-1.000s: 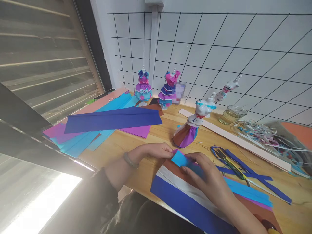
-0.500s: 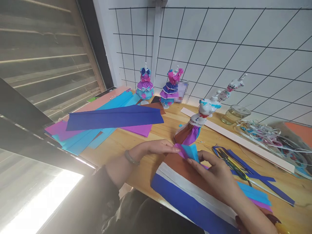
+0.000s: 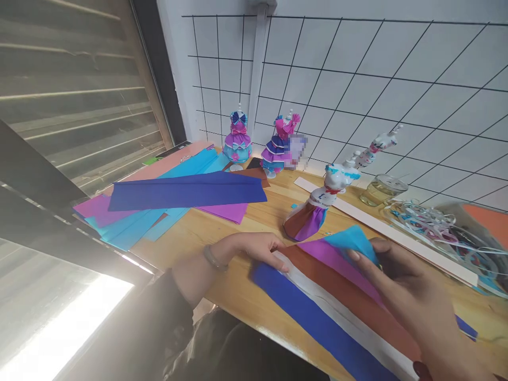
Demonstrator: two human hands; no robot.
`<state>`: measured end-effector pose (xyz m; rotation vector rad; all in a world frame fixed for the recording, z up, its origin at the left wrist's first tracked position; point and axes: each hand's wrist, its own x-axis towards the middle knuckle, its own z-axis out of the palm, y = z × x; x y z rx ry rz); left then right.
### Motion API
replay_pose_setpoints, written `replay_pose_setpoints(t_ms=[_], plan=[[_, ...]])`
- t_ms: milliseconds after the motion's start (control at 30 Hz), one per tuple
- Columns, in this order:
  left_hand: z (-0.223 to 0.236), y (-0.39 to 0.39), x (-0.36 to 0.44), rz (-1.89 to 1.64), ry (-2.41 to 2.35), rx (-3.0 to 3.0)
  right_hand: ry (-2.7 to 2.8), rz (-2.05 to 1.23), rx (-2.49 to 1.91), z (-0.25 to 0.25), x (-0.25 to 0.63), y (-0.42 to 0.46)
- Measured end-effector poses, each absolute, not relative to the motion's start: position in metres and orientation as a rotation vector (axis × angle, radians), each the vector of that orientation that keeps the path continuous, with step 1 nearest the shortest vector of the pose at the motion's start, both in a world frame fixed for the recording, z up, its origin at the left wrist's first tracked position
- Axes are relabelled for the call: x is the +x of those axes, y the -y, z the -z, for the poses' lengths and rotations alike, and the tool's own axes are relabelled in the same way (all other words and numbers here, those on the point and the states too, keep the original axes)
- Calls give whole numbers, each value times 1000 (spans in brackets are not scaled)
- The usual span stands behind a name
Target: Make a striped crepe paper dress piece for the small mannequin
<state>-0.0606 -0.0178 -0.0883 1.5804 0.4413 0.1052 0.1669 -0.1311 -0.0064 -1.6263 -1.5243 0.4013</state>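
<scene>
Currently my left hand (image 3: 260, 247) presses flat, fingers together, on the near end of the layered paper strips (image 3: 337, 301) to anchor them on the tabletop (image 3: 238, 222). My right hand (image 3: 400, 275) pinches the turquoise strip (image 3: 351, 239), lifting it clear. A dressed mannequin (image 3: 317, 209) stands just beyond; scissors are hidden.

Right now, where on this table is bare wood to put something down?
Bare wood lies between the left hand, the fanned paper sheets and the small dress form. The right side is crowded: white strip, ribbon pile, jar, layered strips.
</scene>
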Motion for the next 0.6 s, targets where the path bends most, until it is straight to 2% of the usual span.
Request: replay_pose_setpoints(t_ms=[333, 600], plan=[[80, 15, -60, -274, -455, 1446, 1242, -370, -1861, -40, 162, 143], [82, 10, -57, -491, -502, 1289, 1122, -305, -1867, -41, 174, 147]])
